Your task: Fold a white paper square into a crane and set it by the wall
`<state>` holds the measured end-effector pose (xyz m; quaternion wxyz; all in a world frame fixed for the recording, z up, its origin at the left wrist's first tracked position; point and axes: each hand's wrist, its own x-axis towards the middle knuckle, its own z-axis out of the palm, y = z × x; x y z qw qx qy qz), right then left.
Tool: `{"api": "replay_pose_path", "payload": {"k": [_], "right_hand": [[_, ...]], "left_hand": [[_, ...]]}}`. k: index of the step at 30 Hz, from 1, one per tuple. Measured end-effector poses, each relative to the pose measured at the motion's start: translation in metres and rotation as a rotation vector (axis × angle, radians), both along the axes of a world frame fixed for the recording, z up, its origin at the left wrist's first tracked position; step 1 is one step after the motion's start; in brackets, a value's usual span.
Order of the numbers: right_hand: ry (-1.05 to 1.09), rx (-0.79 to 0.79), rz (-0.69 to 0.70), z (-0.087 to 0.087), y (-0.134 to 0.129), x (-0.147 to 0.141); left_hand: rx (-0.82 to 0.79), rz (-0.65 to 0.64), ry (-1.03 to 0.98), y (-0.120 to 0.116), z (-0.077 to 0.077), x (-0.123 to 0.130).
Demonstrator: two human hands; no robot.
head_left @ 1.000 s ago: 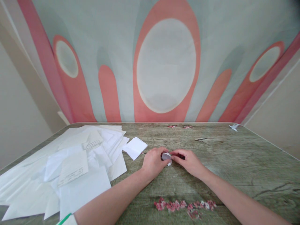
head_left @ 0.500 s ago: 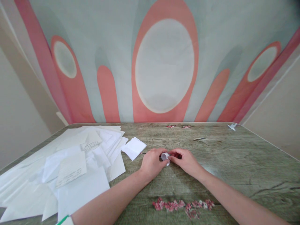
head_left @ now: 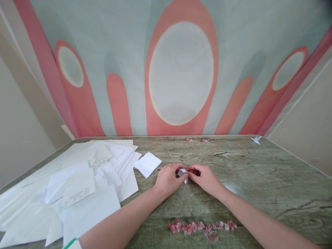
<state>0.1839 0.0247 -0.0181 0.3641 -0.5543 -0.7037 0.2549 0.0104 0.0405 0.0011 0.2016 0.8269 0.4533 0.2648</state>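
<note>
A small folded white paper point(head_left: 183, 173) is held between my two hands above the middle of the wood-patterned table point(head_left: 249, 180). My left hand point(head_left: 169, 179) pinches its left side between thumb and fingers. From the right, my right hand point(head_left: 201, 175) grips the paper's other side with thumb and fingertips. Parts of the paper are covered by the fingers, so its full shape is hidden. A white square of paper point(head_left: 148, 164) lies flat just beyond my left hand.
Overlapping white sheets point(head_left: 90, 218) spread across the table's left side. At the far right edge lies a small folded white paper piece point(head_left: 256, 139). Pink flower prints point(head_left: 190, 227) mark the tabletop near the front. A patterned backdrop point(head_left: 181, 129) rises behind the table.
The small paper between my fingers has changed shape and tilt slightly. Both hands keep their grip in nearly the same place.
</note>
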Motion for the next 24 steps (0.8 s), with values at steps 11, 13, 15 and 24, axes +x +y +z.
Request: {"api": "replay_pose_path", "payload": {"k": [11,13,15,24], "right_hand": [[-0.02,0.005,-0.002,-0.0031,0.0011,0.0007],[-0.022,0.008,-0.003,-0.0033,0.001,0.0007],[-0.023,0.01,-0.001,-0.0029,0.0008,0.0005],[-0.034,0.041,0.013,-0.0004,-0.0008,-0.0003]], "left_hand": [[0.0,-0.046,-0.009,0.0056,-0.0021,-0.0004],[0.007,-0.041,-0.006,0.0054,-0.0023,-0.0002],[0.015,-0.039,-0.003,0.0049,-0.0021,-0.0004],[0.088,-0.063,0.063,0.0035,0.0006,-0.0015]]}}
